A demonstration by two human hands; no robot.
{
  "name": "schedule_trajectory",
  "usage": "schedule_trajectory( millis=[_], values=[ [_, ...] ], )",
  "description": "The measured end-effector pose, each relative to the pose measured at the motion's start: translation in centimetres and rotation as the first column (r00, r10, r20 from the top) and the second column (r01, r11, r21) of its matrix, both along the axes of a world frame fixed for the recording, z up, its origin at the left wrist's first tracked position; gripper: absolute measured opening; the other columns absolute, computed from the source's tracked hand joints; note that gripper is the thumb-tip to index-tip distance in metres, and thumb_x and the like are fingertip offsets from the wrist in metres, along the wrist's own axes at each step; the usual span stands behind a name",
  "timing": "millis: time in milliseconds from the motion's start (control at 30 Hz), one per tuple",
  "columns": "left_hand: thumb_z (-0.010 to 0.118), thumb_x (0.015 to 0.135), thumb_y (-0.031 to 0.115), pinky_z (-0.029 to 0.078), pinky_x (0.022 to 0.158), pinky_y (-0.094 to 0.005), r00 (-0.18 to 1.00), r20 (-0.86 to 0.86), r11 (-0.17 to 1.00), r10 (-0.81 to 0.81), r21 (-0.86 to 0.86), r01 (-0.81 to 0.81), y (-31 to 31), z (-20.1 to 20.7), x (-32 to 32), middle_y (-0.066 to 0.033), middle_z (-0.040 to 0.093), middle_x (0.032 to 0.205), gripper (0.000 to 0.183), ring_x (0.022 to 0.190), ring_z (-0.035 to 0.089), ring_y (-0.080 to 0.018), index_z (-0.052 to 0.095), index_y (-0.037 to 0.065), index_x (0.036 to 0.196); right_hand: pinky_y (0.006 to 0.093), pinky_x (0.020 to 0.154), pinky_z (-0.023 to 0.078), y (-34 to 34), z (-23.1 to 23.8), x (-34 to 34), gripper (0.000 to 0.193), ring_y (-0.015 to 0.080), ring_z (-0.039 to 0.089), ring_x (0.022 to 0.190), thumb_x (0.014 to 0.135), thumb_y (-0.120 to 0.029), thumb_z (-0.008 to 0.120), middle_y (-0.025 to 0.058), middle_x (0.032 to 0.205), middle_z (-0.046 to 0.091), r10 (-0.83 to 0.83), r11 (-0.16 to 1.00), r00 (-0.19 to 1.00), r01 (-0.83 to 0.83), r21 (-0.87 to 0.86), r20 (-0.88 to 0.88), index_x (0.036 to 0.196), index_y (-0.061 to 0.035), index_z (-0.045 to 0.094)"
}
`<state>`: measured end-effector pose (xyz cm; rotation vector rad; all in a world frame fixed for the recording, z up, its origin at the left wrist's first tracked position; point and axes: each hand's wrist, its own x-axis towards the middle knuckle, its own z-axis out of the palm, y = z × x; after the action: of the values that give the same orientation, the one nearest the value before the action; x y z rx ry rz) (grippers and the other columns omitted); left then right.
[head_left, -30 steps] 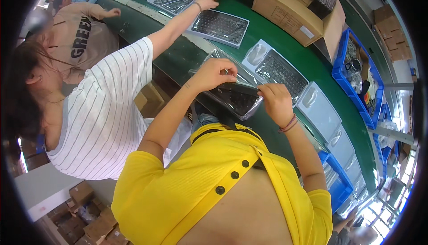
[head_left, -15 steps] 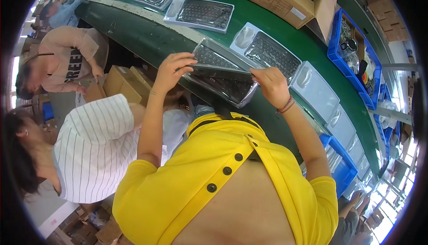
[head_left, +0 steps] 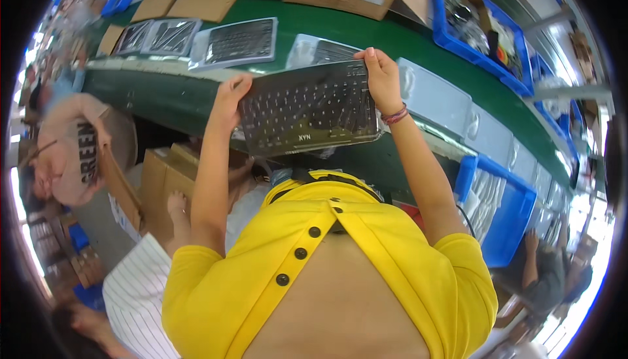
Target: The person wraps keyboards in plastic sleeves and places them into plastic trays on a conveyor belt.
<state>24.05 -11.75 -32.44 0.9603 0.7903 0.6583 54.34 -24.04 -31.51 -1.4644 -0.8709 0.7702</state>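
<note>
The left hand (head_left: pixel 229 104) clamps its fingers on the upper left corner of a black keyboard (head_left: pixel 311 114) (keys toward the camera), held up by the green surface (head_left: pixel 418 46); the right hand's (head_left: pixel 384 83) fingers clamp the upper right corner.

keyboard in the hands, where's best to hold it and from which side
The keyboard is probably best taken by its two short ends, coming from left and right: it is long, thin and flat, key side facing the camera, so holding the ends should balance it. The left grip and right grip sit near its far corners.
</note>
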Motion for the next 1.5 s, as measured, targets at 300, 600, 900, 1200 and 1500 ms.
schedule_trajectory(
  millis=[300, 600, 900, 1200, 1500],
  values=[
    [0.059, 0.094, 0.026, 0.053, 0.068, -0.0289, 0.998, -0.007, 0.970, -0.064, -0.234, 0.061, -12.3, -2.5, 5.9, -0.0065, 0.066, 0.088, 0.026, 0.076, 0.063, -0.0144, 0.061, 0.000, 0.096, 0.0273, 0.069, 0.040, -16.1, -7.2, 3.0, 0.048, 0.0113, 0.048, 0.071, 0.100, -0.042, 0.042, -0.0002, 0.077, 0.056, -0.120, 0.992, 0.710, 0.065, -0.105, -0.694, 0.083, -0.0015, 0.062],
    [0.068, 0.089, 0.021, 0.041, 0.076, -0.0204, 0.991, -0.119, 0.997, -0.063, -0.050, 0.057, -17.4, -0.6, 19.0, 0.0022, 0.063, 0.087, 0.018, 0.083, 0.055, -0.0058, 0.066, 0.003, 0.090, 0.0363, 0.057, 0.042, -22.3, -5.5, 12.5, 0.035, 0.0220, 0.052, 0.057, 0.095, -0.031, 0.057, 0.0137, 0.065, 0.056, -0.544, 0.741, 0.715, 0.655, -0.148, 0.439, 0.076, -0.0017, 0.058],
    [0.070, 0.087, 0.028, 0.029, 0.057, -0.0212, 0.967, -0.255, 0.980, 0.023, 0.198, 0.028, -15.1, -0.6, 31.0, 0.0070, 0.052, 0.070, 0.027, 0.064, 0.039, -0.0027, 0.064, 0.003, 0.079, 0.0431, 0.068, 0.049, -18.2, -10.2, 23.7, 0.016, 0.0411, 0.061, 0.078, 0.087, -0.012, 0.053, 0.0217, 0.081, 0.064, -0.427, 0.881, 0.730, 0.470, 0.062, 0.534, 0.084, 0.0000, 0.064],
    [0.071, 0.085, 0.031, 0.041, 0.072, -0.0271, 0.925, -0.363, 0.941, -0.109, 0.263, 0.214, -10.3, -9.3, 45.8, -0.0040, 0.062, 0.083, 0.037, 0.076, 0.051, -0.0120, 0.067, -0.005, 0.091, 0.0420, 0.082, 0.050, -16.5, -20.1, 34.0, 0.029, 0.0395, 0.061, 0.095, 0.073, -0.010, 0.058, 0.0221, 0.100, 0.064, -0.134, 0.719, 0.662, 0.577, -0.387, 0.738, 0.099, -0.0027, 0.068],
    [0.051, 0.092, 0.051, 0.048, 0.075, -0.0376, 0.704, -0.709, 0.676, 0.043, 0.540, 0.502, -10.7, -17.2, 47.9, -0.0168, 0.069, 0.089, 0.053, 0.087, 0.065, -0.0284, 0.068, 0.001, 0.092, 0.0451, 0.083, 0.050, -20.5, -19.2, 33.8, 0.035, 0.0400, 0.059, 0.096, 0.074, -0.006, 0.060, 0.0248, 0.103, 0.058, -0.180, 0.678, 0.662, 0.619, -0.396, 0.728, 0.108, 0.0027, 0.054]
  ],
)
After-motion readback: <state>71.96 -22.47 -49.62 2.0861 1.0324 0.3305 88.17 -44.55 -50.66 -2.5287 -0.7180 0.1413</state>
